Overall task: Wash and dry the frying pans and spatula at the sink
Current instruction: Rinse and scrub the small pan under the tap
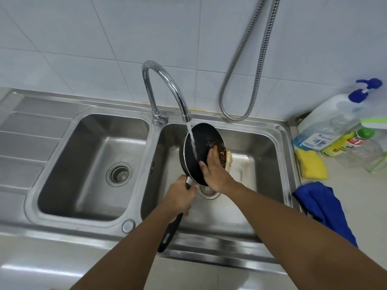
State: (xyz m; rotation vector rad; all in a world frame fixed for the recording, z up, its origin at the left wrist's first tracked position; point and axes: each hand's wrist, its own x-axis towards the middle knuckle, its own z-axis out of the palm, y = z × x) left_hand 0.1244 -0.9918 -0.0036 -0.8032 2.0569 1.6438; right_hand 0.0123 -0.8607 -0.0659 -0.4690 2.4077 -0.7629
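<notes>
A black frying pan [202, 141] is held tilted over the right sink basin [261, 147], under water running from the chrome tap [167, 84]. My left hand [180, 198] grips the pan's black handle. My right hand [213, 170] lies flat inside the pan, fingers spread, rubbing brown food residue near the right rim. A pale object [229, 159], partly hidden behind the pan, lies in the basin; I cannot tell what it is. No spatula can be made out.
The left basin [88, 164] and draining board [27, 139] lie to the left. On the counter at right stand a pump bottle [330, 120], a yellow bottle [347, 143], a yellow sponge [312, 166] and a blue cloth [322, 204]. A metal hose [245, 65] hangs on the tiled wall.
</notes>
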